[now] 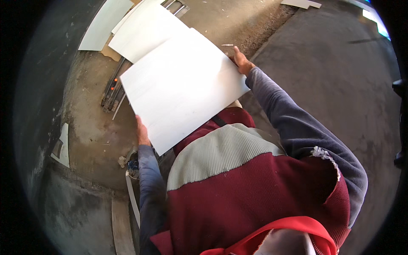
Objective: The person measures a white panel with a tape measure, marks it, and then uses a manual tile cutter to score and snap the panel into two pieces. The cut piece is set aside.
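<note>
I hold a large white tile by its two sides. My left hand grips its left edge near the lower corner, and my right hand grips its right edge. Just beyond it, another white tile lies over more pieces, partly hidden by the one in my hands. A long metal tool with orange knobs lies on the floor left of the held tile, partly covered.
Dirty concrete floor spreads at the left beside a dark wall. Cut white pieces lie by that wall and at the top right. Smooth dark floor is at the right, and a wooden plank is at the lower left.
</note>
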{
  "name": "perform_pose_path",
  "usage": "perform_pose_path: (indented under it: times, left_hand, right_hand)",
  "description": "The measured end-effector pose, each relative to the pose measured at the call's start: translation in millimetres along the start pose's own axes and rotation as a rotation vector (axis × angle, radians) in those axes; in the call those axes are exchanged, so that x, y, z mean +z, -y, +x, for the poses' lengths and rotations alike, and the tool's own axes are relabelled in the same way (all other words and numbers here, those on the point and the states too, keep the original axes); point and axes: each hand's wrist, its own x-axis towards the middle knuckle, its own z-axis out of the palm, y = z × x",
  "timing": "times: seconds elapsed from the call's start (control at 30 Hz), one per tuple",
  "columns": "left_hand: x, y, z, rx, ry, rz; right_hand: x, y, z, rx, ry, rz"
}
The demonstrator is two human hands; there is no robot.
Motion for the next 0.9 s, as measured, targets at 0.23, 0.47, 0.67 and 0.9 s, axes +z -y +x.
perform_pose_path:
  times: [0.23,0.47,0.67,0.9]
  left_hand:
    - [6.7,-47.5,-2.4,0.253,-0.106,0.074]
    - [-9.4,-76.3,-27.2,0.352,-0.257,0.096]
    - [-28.8,-84.1,-39.3,0.429,-0.216,0.104]
    - [-49.3,-76.2,-40.3,0.374,-0.268,0.143]
  right_hand:
    - [38.6,49.6,-34.3,-0.041,0.199,0.15]
    - [44.1,48.9,-51.7,-0.156,0.644,0.255]
    - [51.4,44.2,-49.1,-0.074,0.735,0.339]
    - [55.8,30.2,-51.0,-0.085,0.734,0.371]
